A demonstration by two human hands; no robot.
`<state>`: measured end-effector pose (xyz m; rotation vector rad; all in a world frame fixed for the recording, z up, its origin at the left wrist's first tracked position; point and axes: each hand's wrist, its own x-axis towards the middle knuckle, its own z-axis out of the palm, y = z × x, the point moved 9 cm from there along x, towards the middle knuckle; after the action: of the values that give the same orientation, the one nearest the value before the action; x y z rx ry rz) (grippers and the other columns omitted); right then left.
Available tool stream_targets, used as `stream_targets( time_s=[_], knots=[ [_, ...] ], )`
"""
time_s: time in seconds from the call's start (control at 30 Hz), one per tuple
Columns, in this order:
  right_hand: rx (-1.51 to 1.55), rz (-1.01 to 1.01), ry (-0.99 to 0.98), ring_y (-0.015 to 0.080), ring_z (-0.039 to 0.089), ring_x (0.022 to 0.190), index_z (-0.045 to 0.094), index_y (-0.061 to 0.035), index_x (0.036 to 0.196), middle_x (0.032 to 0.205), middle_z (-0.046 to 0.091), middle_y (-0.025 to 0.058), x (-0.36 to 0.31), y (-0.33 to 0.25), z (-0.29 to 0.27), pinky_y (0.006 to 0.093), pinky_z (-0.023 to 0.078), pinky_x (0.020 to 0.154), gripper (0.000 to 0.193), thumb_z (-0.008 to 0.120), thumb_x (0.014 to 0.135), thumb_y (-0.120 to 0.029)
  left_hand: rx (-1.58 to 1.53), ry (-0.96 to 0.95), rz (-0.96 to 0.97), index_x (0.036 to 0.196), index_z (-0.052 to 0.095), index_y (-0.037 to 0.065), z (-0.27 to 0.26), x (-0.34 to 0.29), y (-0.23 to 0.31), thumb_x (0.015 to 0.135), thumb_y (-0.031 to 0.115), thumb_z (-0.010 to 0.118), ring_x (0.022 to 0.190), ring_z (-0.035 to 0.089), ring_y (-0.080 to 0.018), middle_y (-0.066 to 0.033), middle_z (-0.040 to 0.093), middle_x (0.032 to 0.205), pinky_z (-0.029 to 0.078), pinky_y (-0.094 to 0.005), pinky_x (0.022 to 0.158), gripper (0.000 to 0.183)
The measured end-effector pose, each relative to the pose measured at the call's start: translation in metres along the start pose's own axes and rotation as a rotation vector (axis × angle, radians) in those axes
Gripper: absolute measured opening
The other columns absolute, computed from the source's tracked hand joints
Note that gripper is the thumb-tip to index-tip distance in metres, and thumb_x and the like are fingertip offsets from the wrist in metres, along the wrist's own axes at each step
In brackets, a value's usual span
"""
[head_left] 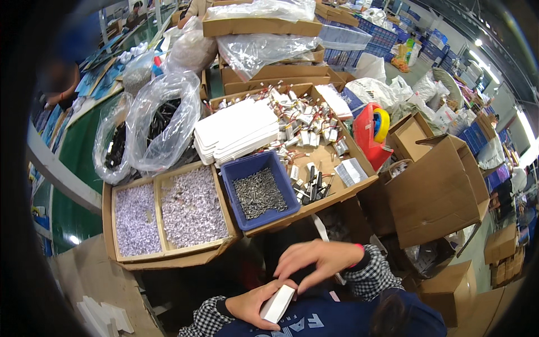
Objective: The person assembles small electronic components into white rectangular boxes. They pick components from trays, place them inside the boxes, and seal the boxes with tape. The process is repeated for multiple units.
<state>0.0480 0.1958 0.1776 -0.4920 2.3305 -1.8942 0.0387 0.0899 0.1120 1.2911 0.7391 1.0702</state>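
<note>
Close to my body, my left hand (251, 306) is closed round a small white oblong box (278, 304), which is held tilted. Over its upper end hovers my right hand (321, 259), palm down, the fingers stretched and the thumb apart from them. Whether a fingertip touches the box I cannot tell. Beyond my hands stands a blue plastic bin (225, 178) of small metal screws (259, 192). To its left, a divided wooden tray (161, 216) holds many tiny whitish parts. Behind the bin lies a stack of flat white panels (238, 129).
A shallow cardboard tray (368, 178) holds wired battery-like parts (303, 121) and black pieces. At its right edge is a red tape dispenser (368, 132) with yellow tape. Clear plastic bags (163, 132) stand at left. Cardboard boxes (438, 194) crowd the right; white pieces (104, 315) lie lower left.
</note>
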Motion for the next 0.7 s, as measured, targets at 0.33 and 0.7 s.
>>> stream_targets(
  time_s=[0.33,0.7],
  knots=[
    [-1.148,0.414,1.450,0.0261,0.064,0.077,0.069,-0.0014,0.094,0.086,0.068,0.0132,-0.190,-0.036,-0.232,0.0347,0.050,0.071,0.018,0.063,0.087,-0.016,-0.369,0.417,0.058,0.134,0.034,0.006,-0.043,-0.036,-0.008,0.065,0.030,0.083,0.103,0.052,-0.0210,-0.0104,0.051,0.110,0.042,-0.0378,0.093,0.087],
    [-0.279,0.591,1.548,0.0083,0.054,0.073,0.072,0.0005,0.090,0.079,0.065,-0.0001,-0.245,0.038,-0.283,0.0243,0.042,0.068,0.030,0.066,0.088,-0.029,-0.440,0.503,0.133,0.133,0.035,0.008,-0.045,-0.040,-0.003,0.064,0.029,0.081,0.099,0.052,-0.0226,-0.0113,0.050,0.106,0.042,-0.0438,0.094,0.085]
  ],
)
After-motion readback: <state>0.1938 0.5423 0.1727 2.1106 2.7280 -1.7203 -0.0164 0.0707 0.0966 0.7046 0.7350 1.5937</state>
